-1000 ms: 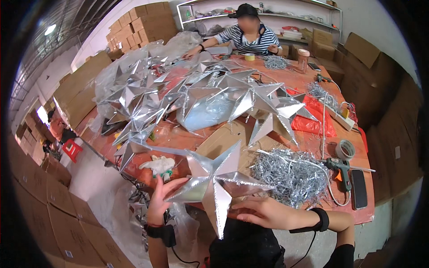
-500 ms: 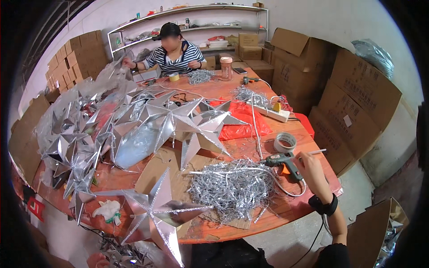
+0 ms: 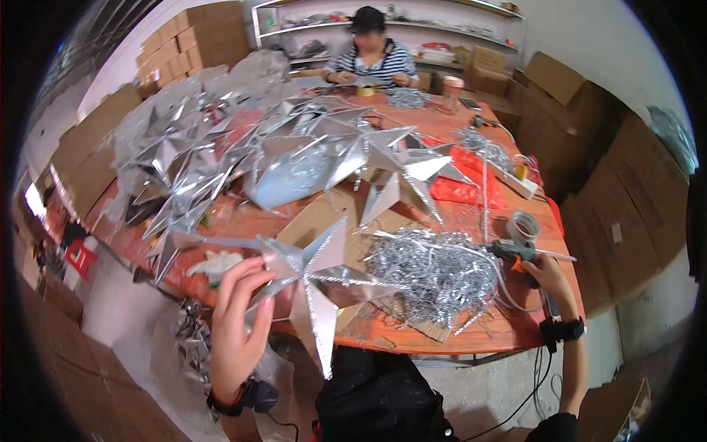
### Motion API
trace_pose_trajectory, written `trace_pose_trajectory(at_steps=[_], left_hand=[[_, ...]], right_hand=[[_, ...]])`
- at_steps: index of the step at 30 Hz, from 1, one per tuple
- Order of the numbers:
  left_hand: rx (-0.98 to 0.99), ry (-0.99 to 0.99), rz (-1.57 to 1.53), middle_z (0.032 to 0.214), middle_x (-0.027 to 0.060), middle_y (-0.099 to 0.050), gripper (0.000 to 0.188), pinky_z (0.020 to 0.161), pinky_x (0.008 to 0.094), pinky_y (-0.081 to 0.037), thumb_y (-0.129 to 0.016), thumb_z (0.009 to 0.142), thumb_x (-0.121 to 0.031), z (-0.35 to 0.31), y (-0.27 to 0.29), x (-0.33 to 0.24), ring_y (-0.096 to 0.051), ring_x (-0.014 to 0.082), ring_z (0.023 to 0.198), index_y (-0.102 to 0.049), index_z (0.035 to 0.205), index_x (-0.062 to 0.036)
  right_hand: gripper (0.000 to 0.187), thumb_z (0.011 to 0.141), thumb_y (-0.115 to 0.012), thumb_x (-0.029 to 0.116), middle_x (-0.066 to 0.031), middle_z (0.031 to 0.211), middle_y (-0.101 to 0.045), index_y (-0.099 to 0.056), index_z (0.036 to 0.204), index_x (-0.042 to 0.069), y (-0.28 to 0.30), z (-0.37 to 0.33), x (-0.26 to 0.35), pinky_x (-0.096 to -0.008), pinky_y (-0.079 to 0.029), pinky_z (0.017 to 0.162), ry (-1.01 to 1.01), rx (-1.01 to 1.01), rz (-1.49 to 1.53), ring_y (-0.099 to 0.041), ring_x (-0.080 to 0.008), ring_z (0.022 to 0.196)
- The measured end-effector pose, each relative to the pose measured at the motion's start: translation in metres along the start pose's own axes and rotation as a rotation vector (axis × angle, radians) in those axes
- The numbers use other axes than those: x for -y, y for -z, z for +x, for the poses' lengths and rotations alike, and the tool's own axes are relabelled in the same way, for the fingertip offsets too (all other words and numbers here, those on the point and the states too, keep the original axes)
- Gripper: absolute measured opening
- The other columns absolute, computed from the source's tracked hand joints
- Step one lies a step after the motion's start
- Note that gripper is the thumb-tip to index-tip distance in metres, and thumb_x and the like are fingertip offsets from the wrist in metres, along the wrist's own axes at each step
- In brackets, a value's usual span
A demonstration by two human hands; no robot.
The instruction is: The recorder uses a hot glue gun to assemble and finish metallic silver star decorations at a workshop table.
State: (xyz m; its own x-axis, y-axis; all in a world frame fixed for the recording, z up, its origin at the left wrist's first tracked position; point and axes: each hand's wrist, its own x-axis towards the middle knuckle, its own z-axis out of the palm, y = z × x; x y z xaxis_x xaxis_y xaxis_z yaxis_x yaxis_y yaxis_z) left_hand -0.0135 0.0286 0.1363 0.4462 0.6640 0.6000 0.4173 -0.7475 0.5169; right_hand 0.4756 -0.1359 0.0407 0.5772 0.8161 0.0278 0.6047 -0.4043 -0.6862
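Observation:
Near the table's front edge lies a silver five-pointed star [image 3: 318, 298] with shiny beaded trim along its ridges. My left hand [image 3: 241, 320] is at its left side, fingers apart and slightly curved; whether the fingertips touch it I cannot tell. At the right, my right hand [image 3: 551, 278] is closed around the handle of a hot glue gun [image 3: 513, 250], green and black with an orange trigger. A white glue stick [image 3: 557, 255] sticks out of its back. Between the star and the gun sits a tangled pile of silver tinsel trim [image 3: 434, 276], partly on cardboard.
More silver stars [image 3: 398, 173] and clear plastic bags are heaped at the left and middle. A tape roll [image 3: 522, 227], red plastic bag [image 3: 468, 180] and white power strip [image 3: 515, 179] lie at the right. Across the table [image 3: 442, 125] sits a co-worker [image 3: 372, 62]. Cardboard boxes stand around.
My left hand has come into view beside the front star. My right hand has gone from just beside the glue gun to gripping its handle. The view has shifted.

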Motion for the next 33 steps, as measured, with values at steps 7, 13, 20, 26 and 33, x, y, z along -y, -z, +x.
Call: trace_pose_trajectory(at_steps=[7,13,20,26,33], left_hand=[[0.092,0.027,0.075,0.120,0.0160,-0.047,0.025,0.095,0.0364,-0.037,-0.050,0.087,-0.006,-0.003,-0.006,0.024,-0.048,0.0310,0.113,-0.054,0.111,-0.0009],[0.153,0.013,0.180,0.122,0.0118,-0.049,0.029,0.096,0.0373,-0.036,-0.051,0.088,-0.011,0.003,-0.005,0.021,-0.047,0.0297,0.112,-0.054,0.116,-0.0054],[0.149,0.016,0.251,0.117,0.0106,-0.051,0.031,0.090,0.0388,-0.038,-0.052,0.087,-0.013,-0.009,-0.013,0.028,-0.050,0.0300,0.104,-0.053,0.118,-0.0093],[0.125,0.039,0.225,0.115,0.0100,-0.052,0.031,0.088,0.0381,-0.038,-0.052,0.087,-0.013,-0.015,-0.025,0.027,-0.051,0.0290,0.101,-0.052,0.118,-0.0092],[0.101,0.013,0.287,0.109,0.0092,-0.057,0.030,0.089,0.0374,-0.034,-0.051,0.087,-0.012,-0.020,-0.032,0.031,-0.053,0.0265,0.100,-0.053,0.117,-0.0082]], right_hand=[[0.026,0.087,-0.059,0.015,-0.0058,0.086,-0.053,-0.046,0.103,-0.002,0.008,-0.033,0.029,-0.0214,-0.046,0.060,0.089,-0.234,0.094,-0.051,-0.0080,0.070],[0.029,0.084,-0.063,0.014,0.0001,0.088,-0.055,-0.052,0.108,0.002,0.002,-0.058,0.127,-0.0184,-0.041,0.065,0.063,-0.379,0.593,-0.049,-0.0043,0.074],[0.024,0.083,-0.067,0.021,0.0012,0.072,-0.058,-0.055,0.095,0.004,-0.062,-0.037,0.214,-0.0197,-0.041,0.051,0.279,0.237,0.605,-0.053,-0.0058,0.060],[0.020,0.088,-0.060,0.016,-0.0033,0.064,-0.056,-0.050,0.093,-0.001,-0.113,-0.030,0.236,-0.0221,-0.043,0.045,0.333,0.604,0.751,-0.056,-0.0088,0.052],[0.024,0.087,-0.062,0.019,-0.0020,0.055,-0.054,-0.052,0.082,-0.002,-0.135,-0.029,0.227,-0.0235,-0.039,0.040,0.384,0.556,0.615,-0.052,-0.0073,0.046]])
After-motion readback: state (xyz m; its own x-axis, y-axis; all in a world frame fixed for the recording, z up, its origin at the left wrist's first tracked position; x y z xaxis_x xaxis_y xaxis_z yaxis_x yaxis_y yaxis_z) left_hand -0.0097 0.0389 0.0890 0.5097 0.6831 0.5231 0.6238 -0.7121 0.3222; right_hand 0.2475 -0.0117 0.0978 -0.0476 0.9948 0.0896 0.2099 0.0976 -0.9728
